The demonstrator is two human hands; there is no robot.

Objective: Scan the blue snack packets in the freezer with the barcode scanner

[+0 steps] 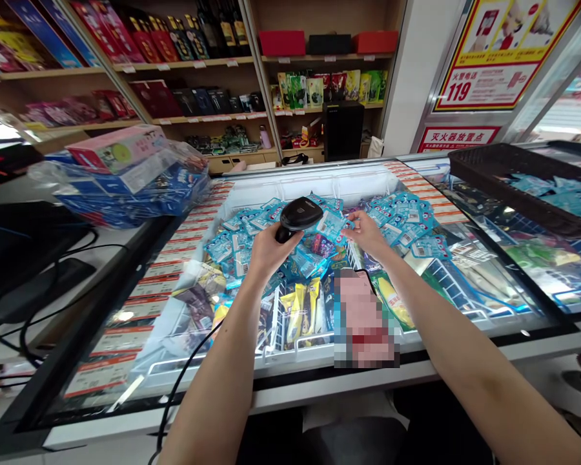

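Note:
My left hand [270,250] is wrapped round the handle of a black barcode scanner [301,212], whose head points to the right. Pinched by its edge in my right hand [366,234] is a small blue packet [332,224], its white barcode label facing up beside the scanner. Many similar blue packets lie on the freezer's glass top, in a left pile [242,236] and a right pile [407,219]. A phone [361,310], blurred out by pixels, lies near the front edge between my forearms.
Ice creams in wire baskets [303,313] show through the glass. A dark plastic basket [523,187] with more blue packets stands at right. Plastic-wrapped boxes [126,181] sit at left. The scanner's black cable [184,374] runs down past my left forearm. Stocked shelves [193,64] line the back.

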